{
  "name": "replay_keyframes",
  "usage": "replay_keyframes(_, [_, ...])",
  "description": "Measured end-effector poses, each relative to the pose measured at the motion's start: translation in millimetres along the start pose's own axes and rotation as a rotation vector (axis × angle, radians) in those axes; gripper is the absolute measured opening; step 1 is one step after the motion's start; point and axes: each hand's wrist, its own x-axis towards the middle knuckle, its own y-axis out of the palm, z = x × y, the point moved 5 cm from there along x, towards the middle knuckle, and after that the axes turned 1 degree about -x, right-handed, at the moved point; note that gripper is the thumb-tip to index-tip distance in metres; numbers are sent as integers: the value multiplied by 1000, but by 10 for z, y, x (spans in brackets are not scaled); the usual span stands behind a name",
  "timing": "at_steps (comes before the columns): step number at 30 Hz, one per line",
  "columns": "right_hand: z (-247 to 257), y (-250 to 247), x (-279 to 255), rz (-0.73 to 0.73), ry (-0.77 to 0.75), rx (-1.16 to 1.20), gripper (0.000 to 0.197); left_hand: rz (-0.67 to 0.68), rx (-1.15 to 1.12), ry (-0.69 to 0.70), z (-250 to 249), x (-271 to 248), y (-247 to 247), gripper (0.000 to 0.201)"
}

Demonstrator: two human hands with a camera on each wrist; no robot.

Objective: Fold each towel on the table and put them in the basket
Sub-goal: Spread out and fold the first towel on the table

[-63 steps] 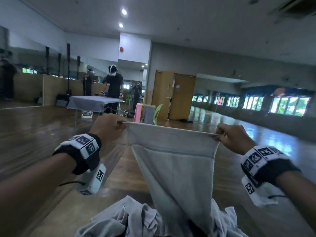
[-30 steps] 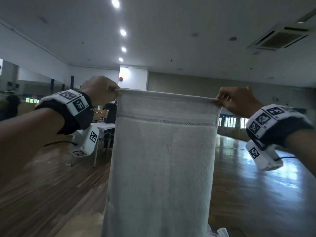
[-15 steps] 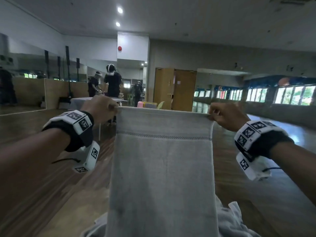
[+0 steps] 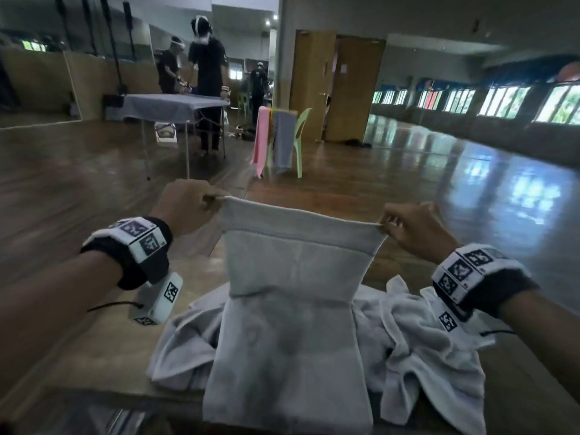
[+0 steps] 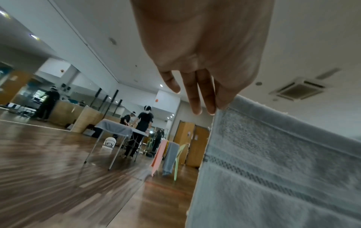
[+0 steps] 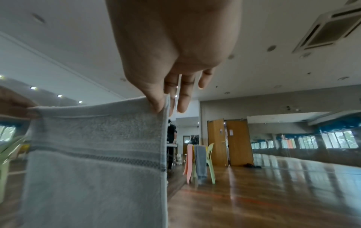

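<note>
Hands (image 4: 185,205) raised, pinching towel (image 4: 298,265) corners

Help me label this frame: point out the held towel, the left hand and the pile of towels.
held towel (image 4: 298,265), head view, upper panel.
left hand (image 4: 185,205), head view, back of hand.
pile of towels (image 4: 417,337), head view, crumpled right side.

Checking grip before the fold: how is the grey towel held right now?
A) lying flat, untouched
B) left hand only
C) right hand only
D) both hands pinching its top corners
D: the left hand and right hand each pinch a top corner of the grey towel.
</note>
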Motion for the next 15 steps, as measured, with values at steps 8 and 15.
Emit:
replay_keyframes(8, [110,1235,-1451,175,-150,-76,20,378,76,112,-237,-1702,1007,9])
replay_keyframes(15, [196,2012,-2112,345,-216,-122,23,446,127,261,-280,-2416,1597,26])
